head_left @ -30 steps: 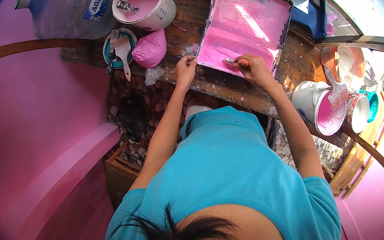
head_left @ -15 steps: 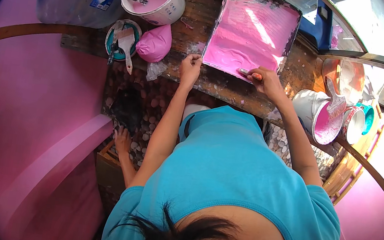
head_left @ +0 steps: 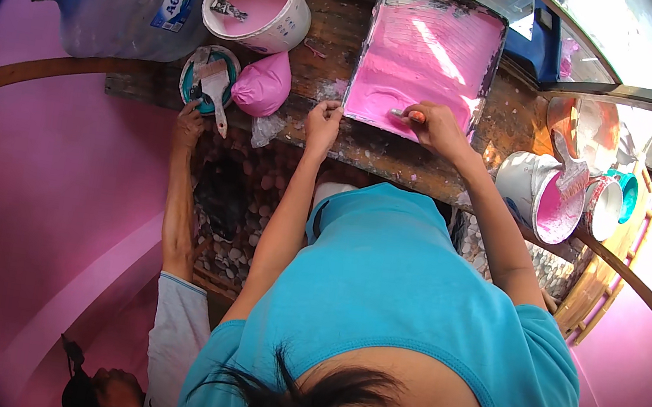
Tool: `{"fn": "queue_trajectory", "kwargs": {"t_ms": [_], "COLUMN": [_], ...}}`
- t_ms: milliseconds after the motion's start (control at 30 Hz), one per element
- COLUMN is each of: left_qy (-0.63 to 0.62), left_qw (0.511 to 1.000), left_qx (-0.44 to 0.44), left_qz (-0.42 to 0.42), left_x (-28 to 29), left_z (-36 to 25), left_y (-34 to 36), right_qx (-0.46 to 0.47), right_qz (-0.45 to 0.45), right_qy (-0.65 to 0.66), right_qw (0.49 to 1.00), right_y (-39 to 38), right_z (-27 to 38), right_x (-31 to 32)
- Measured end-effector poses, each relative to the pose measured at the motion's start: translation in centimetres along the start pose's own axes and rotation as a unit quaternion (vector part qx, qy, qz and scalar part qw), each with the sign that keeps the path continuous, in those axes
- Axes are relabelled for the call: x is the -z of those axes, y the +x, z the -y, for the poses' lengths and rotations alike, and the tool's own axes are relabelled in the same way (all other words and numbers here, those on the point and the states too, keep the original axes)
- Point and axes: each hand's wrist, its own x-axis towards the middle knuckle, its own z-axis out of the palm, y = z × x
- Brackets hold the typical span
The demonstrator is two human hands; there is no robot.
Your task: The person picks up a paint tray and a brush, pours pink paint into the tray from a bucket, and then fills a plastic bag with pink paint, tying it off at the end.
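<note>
Since half a second ago, a co-worker's hand [head_left: 189, 126] has been brought up from the lower left to the near edge of a round teal tub [head_left: 186, 78]. Along the wooden bench [head_left: 329, 33], a clear bottle [head_left: 121, 4] is laid at far left and a black-edged paint tray [head_left: 492, 68], coated pink, is set at the middle. Between them are placed a white bucket [head_left: 285, 29] and a pink-filled bag [head_left: 263, 85]. The tray's near left corner is pinched by the left hand [head_left: 322, 125], its fingers narrowed. By the right hand [head_left: 440, 130], fingers closed, a small tool [head_left: 401, 114] is held at the pink paint [head_left: 386, 99] near the tray's front edge; its kind cannot be told.
</note>
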Motion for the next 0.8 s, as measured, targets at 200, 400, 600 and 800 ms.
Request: {"fn": "queue_trajectory", "kwargs": {"t_ms": [200, 400, 600, 800], "left_qy": [-0.038, -0.043, -0.029, -0.029], "left_qw": [0.999, 0.999, 0.997, 0.998], "left_qx": [0.022, 0.022, 0.066, 0.049], "left_qz": [0.016, 0.016, 0.042, 0.035], "left_x": [-0.4, 0.1, 0.8, 0.7], "left_z": [-1.8, -2.3, -2.1, -2.0], "left_y": [-0.4, -1.1, -1.1, -0.8], "right_qx": [0.075, -0.023, -0.050, -0.017], "right_qz": [0.017, -0.087, -0.053, -0.033], "right_qy": [0.036, 0.012, -0.012, 0.022], "right_qw": [0.996, 0.996, 0.997, 0.999], "right_y": [4.7, 5.0, 1.1, 2.7], "right_z": [1.1, -0.3, -0.7, 0.0], "right_x": [-3.3, -1.0, 0.6, -1.3]}}
